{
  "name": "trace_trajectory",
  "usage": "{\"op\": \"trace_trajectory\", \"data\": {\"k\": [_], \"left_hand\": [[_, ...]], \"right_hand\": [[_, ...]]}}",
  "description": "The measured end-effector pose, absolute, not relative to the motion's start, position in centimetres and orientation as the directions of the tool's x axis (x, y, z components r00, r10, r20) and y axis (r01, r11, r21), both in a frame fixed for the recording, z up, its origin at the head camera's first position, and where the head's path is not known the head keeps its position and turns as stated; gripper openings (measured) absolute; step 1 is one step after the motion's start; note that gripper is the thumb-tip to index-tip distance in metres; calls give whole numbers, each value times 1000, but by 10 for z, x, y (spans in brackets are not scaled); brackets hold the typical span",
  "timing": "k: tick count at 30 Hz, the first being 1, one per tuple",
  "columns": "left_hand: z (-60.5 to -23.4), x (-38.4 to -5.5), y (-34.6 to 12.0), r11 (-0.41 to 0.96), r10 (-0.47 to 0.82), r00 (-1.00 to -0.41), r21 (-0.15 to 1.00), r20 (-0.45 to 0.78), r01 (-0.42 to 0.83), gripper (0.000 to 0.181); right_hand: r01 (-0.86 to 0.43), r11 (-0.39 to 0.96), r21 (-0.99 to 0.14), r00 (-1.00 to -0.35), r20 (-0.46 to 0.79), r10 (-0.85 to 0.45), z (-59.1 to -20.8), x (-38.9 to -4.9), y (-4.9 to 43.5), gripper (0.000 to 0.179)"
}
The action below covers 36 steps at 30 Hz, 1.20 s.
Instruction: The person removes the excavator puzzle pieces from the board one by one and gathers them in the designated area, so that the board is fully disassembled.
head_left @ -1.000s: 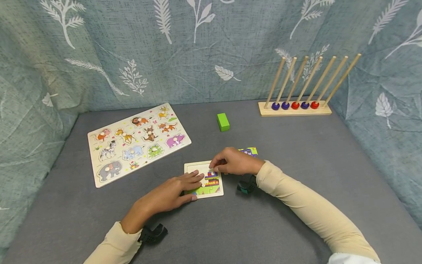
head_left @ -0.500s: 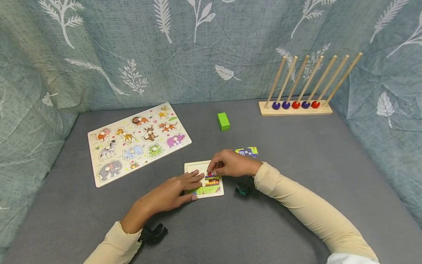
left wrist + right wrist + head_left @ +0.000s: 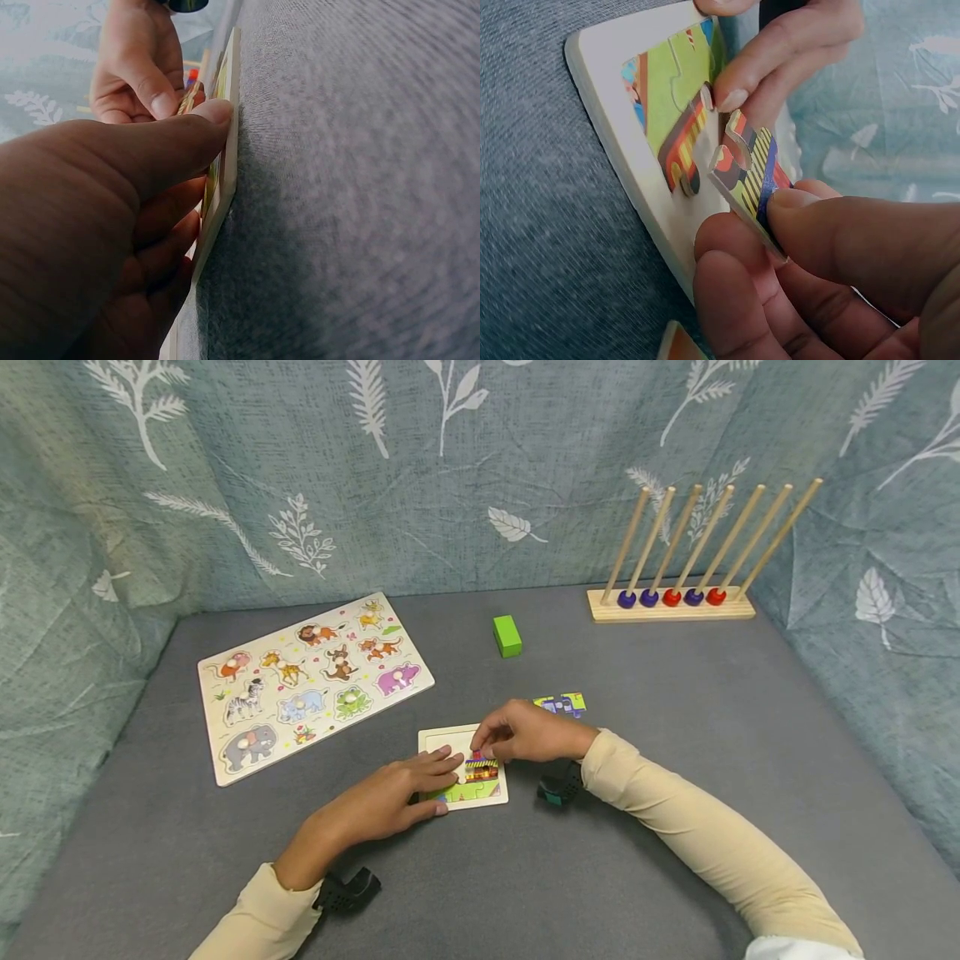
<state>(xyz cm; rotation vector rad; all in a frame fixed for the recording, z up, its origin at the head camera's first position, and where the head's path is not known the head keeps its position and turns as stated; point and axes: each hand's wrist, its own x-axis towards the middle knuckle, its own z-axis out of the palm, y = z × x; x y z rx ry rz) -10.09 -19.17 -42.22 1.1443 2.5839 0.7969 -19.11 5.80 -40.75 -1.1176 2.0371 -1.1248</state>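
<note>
A small wooden tray puzzle point(image 3: 487, 802) lies on the grey table, with joined green pieces point(image 3: 671, 79) along its near side and a red-and-yellow piece beside them. My left hand point(image 3: 397, 783) rests on its left part, fingers stretched over the board and thumb on the near edge. Above the tray, my right hand point(image 3: 528, 731) pinches a jigsaw piece point(image 3: 754, 176) with yellow-black stripes and a blue band between thumb and fingers. In the right wrist view, this piece is tilted and apart from the pieces in the tray. The right fingers hide part of the tray's far side.
Loose jigsaw pieces point(image 3: 572, 702) lie just beyond the right hand. A green block point(image 3: 507, 636) stands farther back. At the left lies an animal peg puzzle point(image 3: 341, 718); a wooden rack of rods point(image 3: 671, 612) with red and blue beads stands back right, near the curtain point(image 3: 480, 485).
My right hand has shifted slightly left and nearer with the jigsaw piece, showing more of the loose pieces behind it. My left hand has stayed on the tray.
</note>
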Motion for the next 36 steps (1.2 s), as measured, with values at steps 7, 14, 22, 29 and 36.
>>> {"op": "trace_trajectory", "data": {"k": [7,14,22,29,36], "left_hand": [[-423,-101,-192,561,738,-675,535,24,632,44],[-423,-101,-193,560,736,-677,541,25,628,44],[-423,-100,-192,567,732,-681,540,17,622,45],[-423,-100,-193,565,732,-681,539,21,625,45],[-423,-100,-193,568,731,-682,541,15,620,45]], "right_hand": [[-383,323,-865,-537,-76,-840,-407,-194,65,16],[-389,340,-856,-557,-75,-827,-403,-198,75,15],[-391,343,-854,-579,-62,-813,-401,-201,89,18],[-391,350,-851,-585,-64,-808,-402,-203,96,18],[-396,363,-844,-596,-64,-800,-400,-203,100,17]]}}
